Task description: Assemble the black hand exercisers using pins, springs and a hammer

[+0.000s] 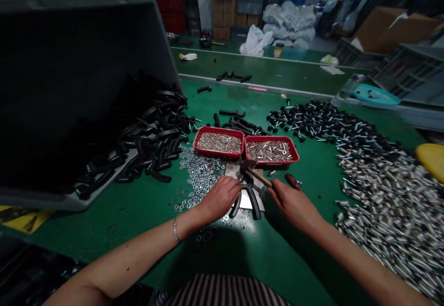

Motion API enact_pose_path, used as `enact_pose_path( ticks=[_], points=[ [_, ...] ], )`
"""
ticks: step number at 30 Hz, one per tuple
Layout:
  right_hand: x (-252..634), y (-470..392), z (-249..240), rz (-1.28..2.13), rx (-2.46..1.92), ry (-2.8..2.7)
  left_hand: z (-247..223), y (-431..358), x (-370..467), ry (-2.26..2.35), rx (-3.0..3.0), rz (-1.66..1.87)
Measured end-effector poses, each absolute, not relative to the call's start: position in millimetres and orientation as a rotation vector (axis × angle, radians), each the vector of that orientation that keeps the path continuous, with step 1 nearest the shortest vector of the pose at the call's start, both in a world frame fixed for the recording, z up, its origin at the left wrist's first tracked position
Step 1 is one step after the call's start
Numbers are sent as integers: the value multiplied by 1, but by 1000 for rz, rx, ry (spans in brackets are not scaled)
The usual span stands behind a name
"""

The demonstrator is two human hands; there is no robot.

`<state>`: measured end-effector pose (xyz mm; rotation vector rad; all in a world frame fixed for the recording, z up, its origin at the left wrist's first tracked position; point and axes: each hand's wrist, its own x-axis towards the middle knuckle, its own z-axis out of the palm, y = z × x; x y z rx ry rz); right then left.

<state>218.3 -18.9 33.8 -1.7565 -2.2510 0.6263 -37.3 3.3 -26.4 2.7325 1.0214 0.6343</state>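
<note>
My right hand is closed round the wooden handle of a hammer, whose dark head is over the top of a black two-armed part. Fingers bent, my left hand holds that part near its top joint. Under it lies a metal plate. Just behind stand two red trays, the left one with small metal pieces, the right one with small pins. Loose washers spread to the left of the plate, and a red-handled tool is on its right.
A large grey bin tipped on its side spills black handles at the left. Black-headed bolts and a heap of metal cylinders cover the right side. A teal dish lies at the back right.
</note>
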Motion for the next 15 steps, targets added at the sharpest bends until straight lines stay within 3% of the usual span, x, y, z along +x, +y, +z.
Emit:
enact_pose_path(
  ticks=[7,13,15],
  points=[
    [234,-60,26,844,-1692,-2083,-12,-14,-35,1602,2494,563],
    [246,-88,10,1394,-1727,-1637,-18,-25,-13,1669,2457,273],
    [262,-96,2,1361,-1810,-1509,-11,-25,-28,1656,2456,253]
  ],
)
